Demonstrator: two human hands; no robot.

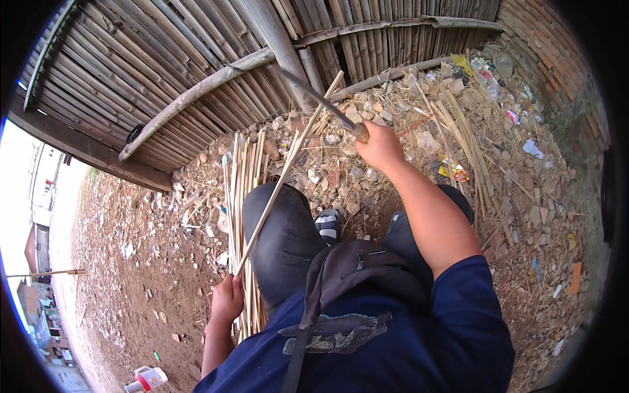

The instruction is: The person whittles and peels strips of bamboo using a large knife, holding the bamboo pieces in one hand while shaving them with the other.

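Note:
My left hand (227, 298) is closed around the near end of a long, thin bamboo strip (280, 180). The strip slants up and away to the right, passing over my left knee. In my right hand (381, 147) is the wooden handle of a long knife (342, 118), its dark blade pointing to the far left. Blade and strip cross near the strip's far end; whether they touch I cannot tell. Beside my left leg lies a bundle of bamboo strips (236, 173), partly hidden by that leg and my left hand.
A bamboo slat wall (196, 65) with round poles stands ahead, and a brick wall (557, 59) at the right. More strips (466, 137) lie beyond my right knee. Stones and litter cover the dirt ground (157, 262). A white and red container (149, 378) sits at the lower left.

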